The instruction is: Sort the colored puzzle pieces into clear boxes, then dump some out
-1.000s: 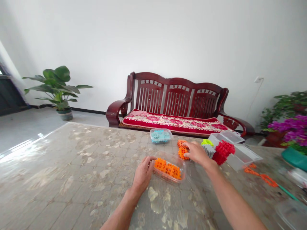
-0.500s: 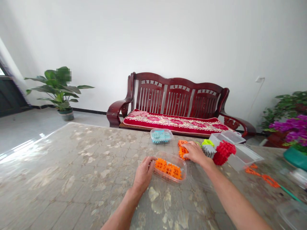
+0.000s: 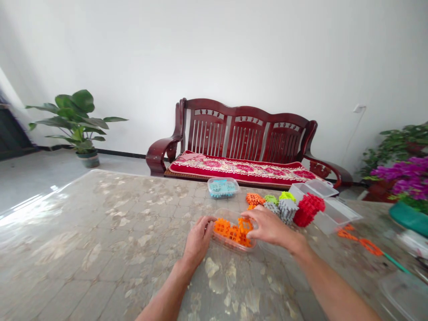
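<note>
A clear plastic container with orange interlocking building pieces in it rests on the table. My left hand grips its left rim, fingers bent over the edge. Above the container's right side, my right hand is closed on an orange building piece, pinched between thumb and fingers. Just behind that hand stand more orange pieces, green pieces, and grey pieces, some partly hidden by the hand. Red stacked pieces stand to the right.
A lidded tub of light-blue pieces sits farther back. Clear bins stand at the right, near an orange-and-green stick-like item and a purple flower pot. A wooden bench is behind the patterned table.
My right hand has moved left and nearer, from the loose orange pieces to over the container, bringing one orange piece. My left hand stays at the rim. The view has shifted slightly.
</note>
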The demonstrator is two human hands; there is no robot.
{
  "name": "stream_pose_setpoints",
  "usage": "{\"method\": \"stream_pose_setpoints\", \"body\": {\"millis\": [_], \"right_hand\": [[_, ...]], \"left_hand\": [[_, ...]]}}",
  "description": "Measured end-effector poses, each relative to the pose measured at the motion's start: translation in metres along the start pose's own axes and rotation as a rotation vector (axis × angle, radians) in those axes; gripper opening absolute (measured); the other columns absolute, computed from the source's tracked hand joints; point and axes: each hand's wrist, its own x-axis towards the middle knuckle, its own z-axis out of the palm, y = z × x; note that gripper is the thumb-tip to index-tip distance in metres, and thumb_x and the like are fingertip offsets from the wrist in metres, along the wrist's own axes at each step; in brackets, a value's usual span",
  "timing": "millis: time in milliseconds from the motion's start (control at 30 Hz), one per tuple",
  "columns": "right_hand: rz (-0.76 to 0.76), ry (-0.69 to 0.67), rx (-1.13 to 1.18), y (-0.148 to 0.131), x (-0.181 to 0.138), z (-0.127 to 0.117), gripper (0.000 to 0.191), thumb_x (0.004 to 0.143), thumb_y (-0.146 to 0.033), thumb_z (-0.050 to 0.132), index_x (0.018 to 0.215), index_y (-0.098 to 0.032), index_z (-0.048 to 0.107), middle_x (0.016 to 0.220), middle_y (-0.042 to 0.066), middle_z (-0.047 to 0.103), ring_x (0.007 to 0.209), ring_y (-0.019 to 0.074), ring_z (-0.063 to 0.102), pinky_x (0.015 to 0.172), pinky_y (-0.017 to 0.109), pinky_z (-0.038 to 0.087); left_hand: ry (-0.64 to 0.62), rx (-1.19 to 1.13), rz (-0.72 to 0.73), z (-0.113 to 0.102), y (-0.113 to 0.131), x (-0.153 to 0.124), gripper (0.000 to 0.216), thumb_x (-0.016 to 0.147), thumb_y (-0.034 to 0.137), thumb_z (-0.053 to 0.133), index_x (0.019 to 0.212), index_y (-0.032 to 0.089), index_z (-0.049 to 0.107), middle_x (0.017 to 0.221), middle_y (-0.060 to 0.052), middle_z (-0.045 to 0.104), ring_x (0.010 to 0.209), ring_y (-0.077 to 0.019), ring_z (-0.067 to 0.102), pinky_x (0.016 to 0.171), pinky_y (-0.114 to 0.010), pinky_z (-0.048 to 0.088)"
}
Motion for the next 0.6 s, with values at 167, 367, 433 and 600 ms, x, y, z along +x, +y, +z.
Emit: {"method": "stream_pose_setpoints", "body": {"millis": [167,367,433,600], "right_hand": [[-0.026,-0.077,-0.008,0.004,-0.005,0.014,0.052,0.071,-0.032,0.069,0.122,-0.027,0.065,0.116,0.005,0.068,0.109,0.0257,0.054,0.092,0.034,0.04],[-0.117,-0.068,-0.013,0.002,-0.003,0.014,0.033,0.077,-0.022,0.058,0.105,-0.029,0.073,0.101,0.002,0.072,0.103,0.0233,0.057,0.091,0.033,0.039],[-0.074,0.017,-0.002,0.009,0.001,0.009,0.03,0.08,-0.022,0.055,0.102,-0.028,0.074,0.1,0.002,0.073,0.102,0.0222,0.058,0.09,0.032,0.04],[0.208,0.221,-0.133,0.047,0.016,0.001,0.033,0.081,-0.021,0.053,0.108,-0.025,0.072,0.108,0.006,0.071,0.106,0.0236,0.057,0.092,0.033,0.039]], "left_hand": [[0.005,0.009,-0.001,0.0,0.0,0.0,0.027,0.092,0.03,0.041,0.097,0.023,0.066,0.098,-0.005,0.07,0.093,-0.0199,0.066,0.082,-0.031,0.05],[0.006,0.011,-0.003,0.001,-0.001,0.001,0.026,0.092,0.03,0.041,0.097,0.023,0.066,0.098,-0.004,0.07,0.092,-0.0196,0.066,0.082,-0.03,0.051],[0.003,0.007,-0.001,0.001,-0.002,0.001,0.027,0.093,0.031,0.04,0.097,0.023,0.065,0.098,-0.005,0.07,0.093,-0.0197,0.066,0.082,-0.03,0.05],[0.0,0.0,0.0,0.001,-0.003,0.001,0.026,0.093,0.031,0.041,0.097,0.023,0.065,0.099,-0.005,0.069,0.093,-0.02,0.066,0.083,-0.031,0.05]]}}
